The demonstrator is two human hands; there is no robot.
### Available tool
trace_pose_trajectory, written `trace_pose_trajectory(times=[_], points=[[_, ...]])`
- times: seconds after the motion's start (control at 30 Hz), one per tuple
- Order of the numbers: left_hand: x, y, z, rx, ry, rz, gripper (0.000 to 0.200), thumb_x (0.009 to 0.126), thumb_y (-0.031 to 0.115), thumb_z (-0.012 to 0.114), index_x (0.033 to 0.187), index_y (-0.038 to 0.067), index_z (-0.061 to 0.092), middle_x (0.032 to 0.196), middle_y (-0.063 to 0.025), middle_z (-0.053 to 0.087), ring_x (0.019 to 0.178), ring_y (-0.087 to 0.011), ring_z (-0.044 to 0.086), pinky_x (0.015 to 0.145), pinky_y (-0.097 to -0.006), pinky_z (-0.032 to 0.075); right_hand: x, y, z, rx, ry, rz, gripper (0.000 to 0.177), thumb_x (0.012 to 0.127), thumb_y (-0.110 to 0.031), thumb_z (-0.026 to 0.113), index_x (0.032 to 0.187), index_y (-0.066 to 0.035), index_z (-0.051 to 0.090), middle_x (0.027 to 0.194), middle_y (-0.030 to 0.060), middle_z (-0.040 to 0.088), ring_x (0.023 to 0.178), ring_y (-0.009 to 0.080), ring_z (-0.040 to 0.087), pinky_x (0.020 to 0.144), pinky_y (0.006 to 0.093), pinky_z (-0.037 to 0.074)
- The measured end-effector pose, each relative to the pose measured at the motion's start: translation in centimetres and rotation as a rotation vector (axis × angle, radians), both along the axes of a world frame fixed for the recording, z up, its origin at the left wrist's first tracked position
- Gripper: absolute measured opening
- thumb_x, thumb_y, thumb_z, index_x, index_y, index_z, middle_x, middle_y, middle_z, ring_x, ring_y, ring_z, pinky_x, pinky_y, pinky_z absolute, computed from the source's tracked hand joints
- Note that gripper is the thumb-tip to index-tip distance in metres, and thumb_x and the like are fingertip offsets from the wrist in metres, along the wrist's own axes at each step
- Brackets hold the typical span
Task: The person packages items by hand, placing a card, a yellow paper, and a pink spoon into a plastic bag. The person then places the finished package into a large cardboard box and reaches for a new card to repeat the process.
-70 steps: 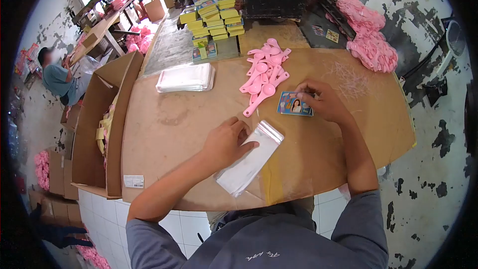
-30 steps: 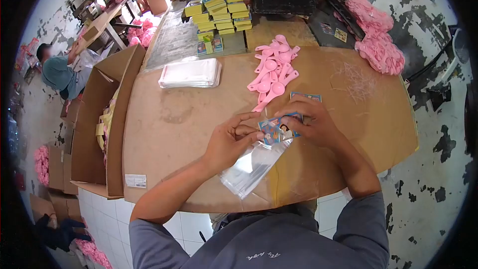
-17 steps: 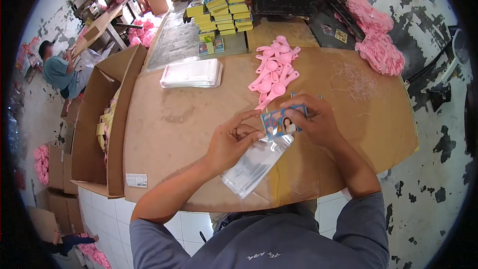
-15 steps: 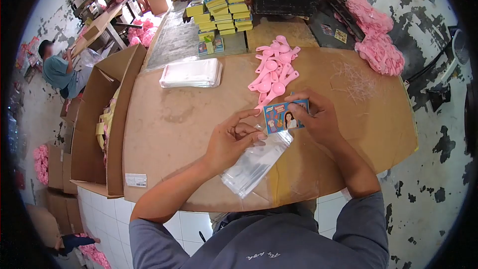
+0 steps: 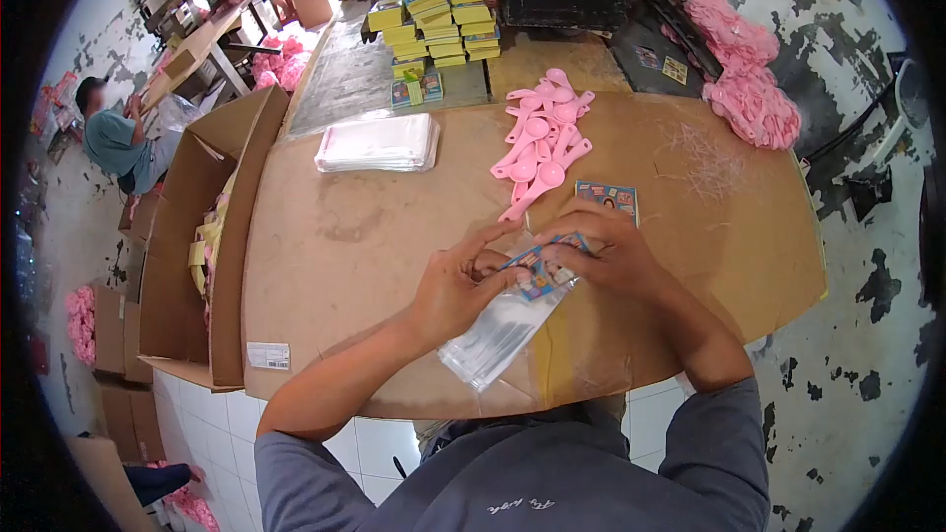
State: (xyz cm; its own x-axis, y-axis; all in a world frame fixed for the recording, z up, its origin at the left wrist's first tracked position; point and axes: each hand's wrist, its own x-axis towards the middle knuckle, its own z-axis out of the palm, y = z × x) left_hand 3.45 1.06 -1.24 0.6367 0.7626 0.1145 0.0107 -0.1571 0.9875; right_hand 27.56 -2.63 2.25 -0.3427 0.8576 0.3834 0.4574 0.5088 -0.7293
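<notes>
Cardboard-topped table [image 5: 325,276]: bag stack [image 5: 376,144] sat far left, pink spoons [image 5: 537,174] heaped far centre, printed card stack [image 5: 609,194] just right of the heap. Pale strands [image 5: 711,166] lay scattered far right; clear bags [image 5: 498,335] near centre, white label [image 5: 268,356] near left.

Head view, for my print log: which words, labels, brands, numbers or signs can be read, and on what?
"Fly high", apparently, in script on the shirt.
White label on tabletop: too small to read.
Card at left hand and right hand: blurred.
Card lying beyond them: too small.
Stacked packs and two cards at the back: too small.
</notes>
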Motion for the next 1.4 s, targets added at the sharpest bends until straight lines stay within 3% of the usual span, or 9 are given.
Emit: trace_pose_trajectory(times=[0.2,0.4,0.5,0.6,0.8,0.9,1.1,1.2,1.4], points=[[0.3,-0.2,0.6,-0.072,-0.045,0.071,0.051,0.097,0.001,0.068,0.143,-0.001,0.048,0.097,-0.011,0.076,0.083,-0.0073,0.068,0.071,-0.0209,0.052,-1.1,0.4,-1.7,-0.276,0.488,-0.162,0.028,0.089,-0.012,0.075,0.114,-0.002,0.069,0.102,0.0107,0.071,0.086,0.0207,0.069,0.078,0.0307,0.054],[0.2,0.2,0.7,-0.132,-0.099,0.151,0.047,0.098,0.003,0.067,0.14,-0.003,0.048,0.094,-0.0092,0.075,0.082,-0.0076,0.068,0.07,-0.022,0.054,-1.5,-0.2,-0.9,-0.013,-0.026,0.004,0.022,0.088,-0.01,0.075,0.109,-0.002,0.071,0.096,0.0106,0.067,0.071,0.0186,0.062,0.064,0.0311,0.049],[0.1,0.3,0.4,-0.202,-0.15,0.113,0.046,0.098,0.002,0.067,0.14,-0.002,0.048,0.097,-0.01,0.074,0.082,-0.0087,0.069,0.072,-0.0233,0.056,-1.1,0.2,-1.6,-0.197,-0.043,0.047,0.021,0.088,-0.01,0.076,0.106,-0.002,0.072,0.093,0.0107,0.066,0.071,0.0184,0.06,0.064,0.0319,0.048],[-0.1,0.6,0.9,-0.281,-0.175,0.042,0.046,0.098,0.002,0.066,0.14,-0.002,0.048,0.103,-0.0112,0.074,0.084,-0.0093,0.069,0.074,-0.024,0.057,-0.8,1.4,-2.5,-0.021,-0.011,-0.061,0.023,0.086,-0.009,0.076,0.108,-0.003,0.073,0.093,0.0105,0.065,0.075,0.0193,0.059,0.065,0.0323,0.048],[-0.4,1.3,-0.3,-0.249,-0.176,0.093,0.043,0.098,0.004,0.067,0.138,-0.003,0.051,0.108,-0.01,0.074,0.089,-0.0089,0.069,0.074,-0.0243,0.057,0.3,3.8,-0.8,0.193,-0.123,0.019,0.024,0.089,-0.009,0.068,0.113,-0.005,0.072,0.108,0.0092,0.067,0.099,0.0264,0.063,0.086,0.0378,0.05],[-0.7,1.9,-0.4,-0.235,-0.179,0.153,0.039,0.1,0.008,0.066,0.136,-0.003,0.054,0.107,-0.0081,0.074,0.09,-0.0082,0.068,0.075,-0.0242,0.056,0.7,5.1,-1.6,0.443,-0.497,-0.094,0.029,0.089,-0.013,0.063,0.117,-0.007,0.07,0.117,0.0087,0.067,0.113,0.0277,0.06,0.097,0.0395,0.047],[-0.9,1.9,0.4,-0.251,-0.264,0.114,0.039,0.102,0.015,0.064,0.137,-0.001,0.054,0.108,-0.006,0.073,0.088,-0.0068,0.067,0.076,-0.022,0.054,0.1,5.9,-2.4,0.498,-0.686,-0.034,0.035,0.079,-0.012,0.065,0.113,-0.004,0.067,0.114,0.0098,0.063,0.113,0.0284,0.057,0.097,0.0417,0.045],[-0.9,1.4,0.6,-0.228,-0.304,0.099,0.04,0.102,0.015,0.064,0.138,-0.001,0.053,0.11,-0.0059,0.072,0.088,-0.0069,0.067,0.076,-0.0222,0.054,0.1,5.4,-1.3,0.43,-0.586,-0.042,0.03,0.079,-0.005,0.069,0.109,-0.001,0.067,0.11,0.0095,0.06,0.108,0.0268,0.059,0.09,0.0389,0.048],[-0.9,0.8,1.5,-0.243,-0.218,0.014,0.044,0.101,0.011,0.065,0.141,0.0,0.05,0.109,-0.008,0.073,0.093,-0.0092,0.068,0.078,-0.0243,0.055,-0.2,3.8,1.0,-0.26,0.651,-0.106,0.036,0.09,0.009,0.065,0.124,-0.002,0.058,0.114,0.0074,0.061,0.093,0.0149,0.063,0.075,0.03,0.052]])
